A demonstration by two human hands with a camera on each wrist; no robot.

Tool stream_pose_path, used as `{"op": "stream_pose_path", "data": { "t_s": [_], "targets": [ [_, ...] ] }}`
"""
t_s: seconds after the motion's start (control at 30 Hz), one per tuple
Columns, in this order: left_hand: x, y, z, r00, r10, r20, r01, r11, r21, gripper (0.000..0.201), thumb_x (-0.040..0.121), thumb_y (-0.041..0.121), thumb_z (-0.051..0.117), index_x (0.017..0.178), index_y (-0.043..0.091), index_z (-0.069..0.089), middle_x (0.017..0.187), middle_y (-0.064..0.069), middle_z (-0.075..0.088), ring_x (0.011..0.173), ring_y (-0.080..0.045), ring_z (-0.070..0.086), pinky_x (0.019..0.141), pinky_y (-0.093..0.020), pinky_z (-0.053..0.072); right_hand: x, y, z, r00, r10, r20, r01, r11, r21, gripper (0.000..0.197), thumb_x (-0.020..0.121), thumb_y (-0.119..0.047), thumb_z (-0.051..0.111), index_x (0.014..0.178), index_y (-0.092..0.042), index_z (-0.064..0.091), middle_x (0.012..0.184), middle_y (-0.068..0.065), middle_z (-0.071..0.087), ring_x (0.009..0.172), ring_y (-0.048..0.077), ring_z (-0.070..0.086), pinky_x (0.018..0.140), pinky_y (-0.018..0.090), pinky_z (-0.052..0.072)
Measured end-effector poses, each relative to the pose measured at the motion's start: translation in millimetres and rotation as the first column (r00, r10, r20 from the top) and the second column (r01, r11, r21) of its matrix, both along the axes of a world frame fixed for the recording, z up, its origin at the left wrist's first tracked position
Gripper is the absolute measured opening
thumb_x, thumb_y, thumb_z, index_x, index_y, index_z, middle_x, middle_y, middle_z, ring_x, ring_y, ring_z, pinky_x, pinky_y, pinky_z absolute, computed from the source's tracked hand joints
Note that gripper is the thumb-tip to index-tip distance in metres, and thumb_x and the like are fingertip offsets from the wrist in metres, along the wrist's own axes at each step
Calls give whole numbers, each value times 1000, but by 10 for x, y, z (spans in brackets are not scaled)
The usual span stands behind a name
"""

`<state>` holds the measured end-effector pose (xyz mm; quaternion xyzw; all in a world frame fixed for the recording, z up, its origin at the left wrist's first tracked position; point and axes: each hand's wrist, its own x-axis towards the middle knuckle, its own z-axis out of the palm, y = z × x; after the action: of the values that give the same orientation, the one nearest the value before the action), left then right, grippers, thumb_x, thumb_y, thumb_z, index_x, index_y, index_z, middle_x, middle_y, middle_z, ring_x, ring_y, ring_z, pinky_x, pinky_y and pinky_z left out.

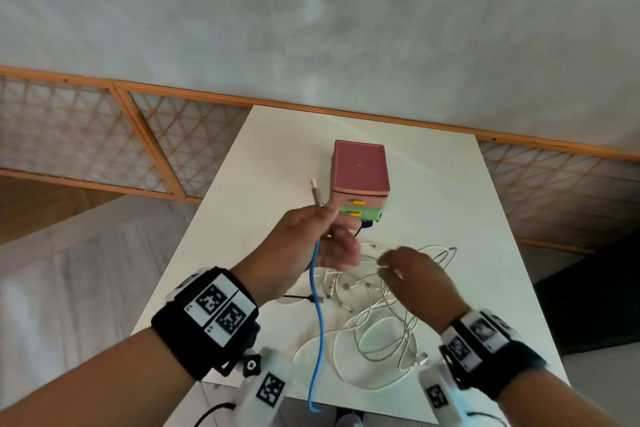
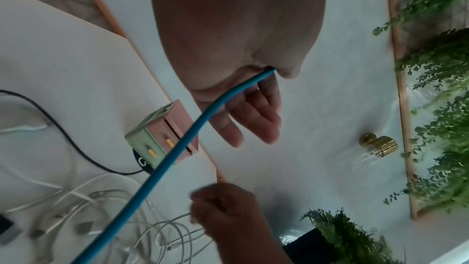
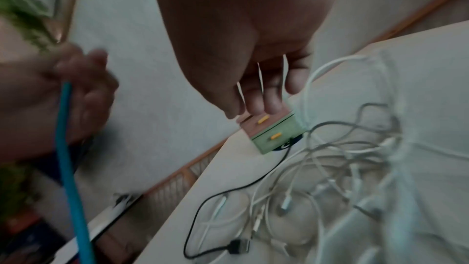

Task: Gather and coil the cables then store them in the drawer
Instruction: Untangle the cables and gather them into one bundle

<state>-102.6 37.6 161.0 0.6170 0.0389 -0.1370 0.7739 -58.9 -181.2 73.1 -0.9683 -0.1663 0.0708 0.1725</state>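
Left hand [image 1: 304,246] was raised above the table [image 1: 433,184], thumb and forefinger pinching the blue cable [image 1: 320,319] just below its plug [image 1: 317,192]. The plug stuck up past the fingers; the rest of the cable hung down past the table's near edge. The other 3 fingers were loosely extended.

Right hand [image 1: 415,282] hovered low over the white cables [image 1: 377,322]. Its fingers were bent downward at the tangle; blur prevented telling whether they pinched a strand.

The white cables lay uncoiled in a loose heap on the near half of the table. A black cable [image 3: 215,200] ran along the heap's left side.

Drawer unit [image 1: 360,180] stood behind the heap, pink drawer above green, both pushed in, each with 1 yellow handle.
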Motion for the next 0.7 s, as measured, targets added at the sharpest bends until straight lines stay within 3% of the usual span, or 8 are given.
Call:
{"op": "stream_pose_path", "data": {
  "t_s": [0.07,0.13,0.27,0.33,0.4,0.47,0.57,0.7],
  "targets": [
    [134,-38,6,1000,-3,-11,2,999,-41,50,104,40,31,110,8,69,95,-12,75,95,-29,73,94,-49,51,166,281,-194,990,140,27,-130,964,-233,26,92,-35,52,115,-30,64,113,-4,66,109,22,61,90,38,47],
    [261,-82,14,999,-15,-42,11,996,-86,51,105,42,25,116,15,67,109,-7,75,112,-21,69,101,-45,46,246,458,-336,975,219,39,-181,882,-435,19,86,-31,59,105,-28,65,104,-3,67,102,25,61,87,43,47],
    [463,-113,-10,997,-14,-74,5,993,-117,49,106,41,21,125,22,62,132,1,67,131,-13,55,111,-41,36,302,439,-609,969,196,-148,-245,732,-636,31,94,-22,42,120,-26,57,122,-2,61,120,25,51,100,50,30],
    [539,-91,-43,997,-7,-77,-1,995,-97,48,105,41,22,127,23,61,137,3,63,134,-12,51,115,-42,31,298,372,-645,975,164,-147,-220,759,-613,33,92,-21,40,119,-26,58,121,-4,63,119,21,53,98,47,28],
    [622,-76,-99,995,-1,-103,-5,998,-60,46,105,41,25,126,25,63,136,6,64,134,-11,51,116,-43,30,290,289,-567,991,45,-122,-93,904,-417,27,89,-25,46,106,-32,65,115,-10,66,113,14,58,97,42,32],
    [689,-61,-172,990,15,-139,-15,1000,-1,42,105,41,30,122,26,66,133,7,66,130,-11,54,116,-46,31,323,195,-318,968,-141,-209,140,990,-21,10,84,-30,60,83,-35,68,104,-12,69,102,12,64,94,37,44],
    [736,-112,-203,984,5,-176,3,999,47,40,103,39,37,121,22,68,123,4,72,118,-13,64,112,-45,38,346,19,222,865,-194,-462,446,719,533,9,74,-11,79,72,-19,75,72,-6,73,68,17,65,68,31,50],
    [722,-318,-86,976,-126,-175,121,992,-39,43,105,37,38,126,11,65,128,-9,69,120,-22,64,111,-44,39,324,-10,829,880,-174,-442,467,487,738,16,71,-1,82,80,-7,70,56,-2,61,55,18,52,57,31,46]
  ]
}}
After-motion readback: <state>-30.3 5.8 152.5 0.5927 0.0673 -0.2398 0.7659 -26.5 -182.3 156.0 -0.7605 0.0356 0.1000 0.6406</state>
